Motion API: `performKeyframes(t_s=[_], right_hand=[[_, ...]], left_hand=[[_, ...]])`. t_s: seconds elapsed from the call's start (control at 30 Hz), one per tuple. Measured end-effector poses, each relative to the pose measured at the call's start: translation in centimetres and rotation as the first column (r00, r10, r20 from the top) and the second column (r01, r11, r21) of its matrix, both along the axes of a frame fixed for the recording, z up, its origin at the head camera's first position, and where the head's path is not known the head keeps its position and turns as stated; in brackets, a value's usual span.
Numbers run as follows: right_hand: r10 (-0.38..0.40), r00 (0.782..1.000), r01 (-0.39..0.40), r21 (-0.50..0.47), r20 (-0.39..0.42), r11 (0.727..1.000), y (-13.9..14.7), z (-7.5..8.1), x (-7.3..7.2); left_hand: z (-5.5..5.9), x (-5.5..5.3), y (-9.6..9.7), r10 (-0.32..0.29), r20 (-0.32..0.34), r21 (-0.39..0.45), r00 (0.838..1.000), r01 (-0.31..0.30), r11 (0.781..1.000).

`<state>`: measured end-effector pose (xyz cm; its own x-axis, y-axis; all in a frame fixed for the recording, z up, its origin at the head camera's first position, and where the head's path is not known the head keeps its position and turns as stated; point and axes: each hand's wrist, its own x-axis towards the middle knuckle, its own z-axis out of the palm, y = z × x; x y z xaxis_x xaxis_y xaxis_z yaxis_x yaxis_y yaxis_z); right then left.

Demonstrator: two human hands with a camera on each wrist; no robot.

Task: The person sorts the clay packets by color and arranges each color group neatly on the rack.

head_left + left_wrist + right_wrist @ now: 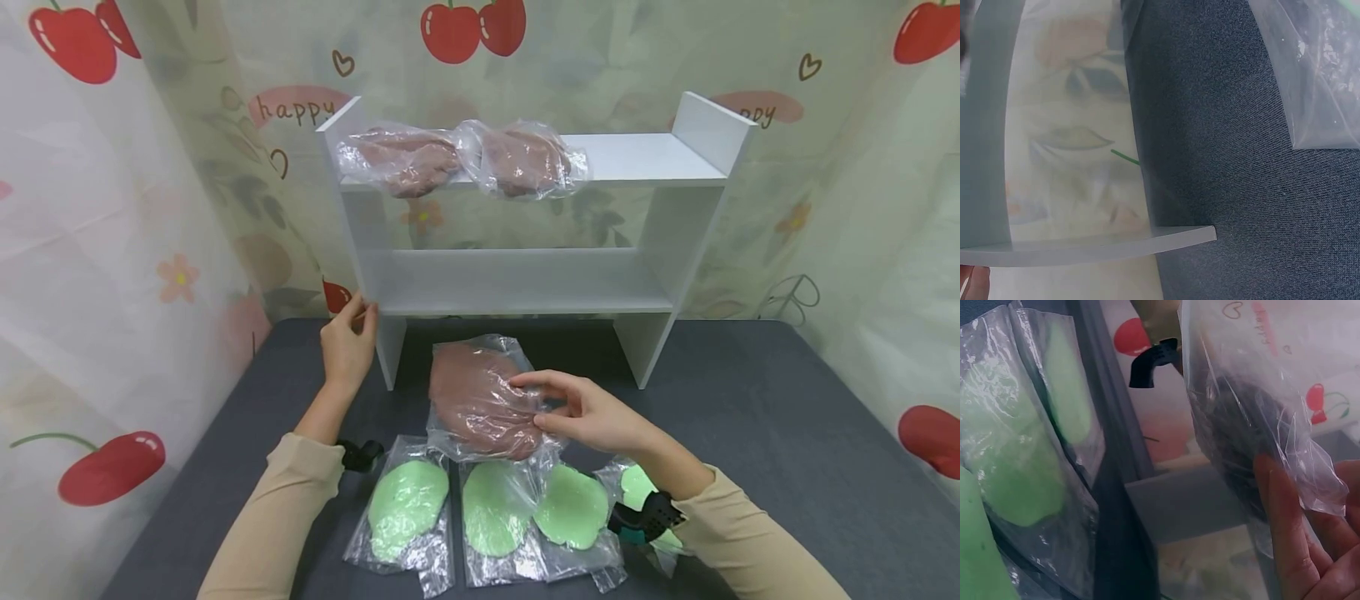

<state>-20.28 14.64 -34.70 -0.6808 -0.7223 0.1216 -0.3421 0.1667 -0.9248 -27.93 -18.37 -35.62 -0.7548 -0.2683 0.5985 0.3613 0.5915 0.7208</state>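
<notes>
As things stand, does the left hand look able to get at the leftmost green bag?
Probably yes: little or nothing appears to cover the green bag, and the left hand, up at the white shelf, seems to carry nothing.

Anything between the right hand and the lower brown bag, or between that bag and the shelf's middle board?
Nothing visible: the right hand holds the lower brown bag directly, and no object shows between bag and middle board.
</notes>
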Motion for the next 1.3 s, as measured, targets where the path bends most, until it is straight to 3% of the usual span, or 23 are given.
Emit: performKeyframes(t_s=[0.27,0.63,0.83,1.03,1.3], right_hand=[[-0.015,0.994,0.012,-0.038,-0.105,0.999,1.6,1.7,0.8],[-0.026,0.967,0.0,-0.104,-0.254,0.995,3.2,4.6,1.8],[0.007,0.951,-0.07,-0.195,-0.308,0.978,4.0,6.2,1.8],[0.021,0.932,-0.137,-0.3,-0.361,0.944,4.9,7.7,2.0],[0.062,0.92,-0.25,-0.459,-0.386,0.853,6.2,9.6,2.0]], left_hand=[[0.0,0.0,0.1,0.002,-0.001,0.0,1.0,-0.002,1.0],[-0.3,-0.3,-0.1,0.003,-0.007,-0.005,1.0,-0.003,1.0],[-0.2,-0.2,-0.1,0.002,0.003,-0.001,1.0,-0.002,1.0],[-0.1,-0.2,0.0,0.003,-0.005,0.001,1.0,-0.003,1.0],[0.0,-0.2,0.0,0.012,-0.02,-0.006,1.0,-0.012,1.0]])
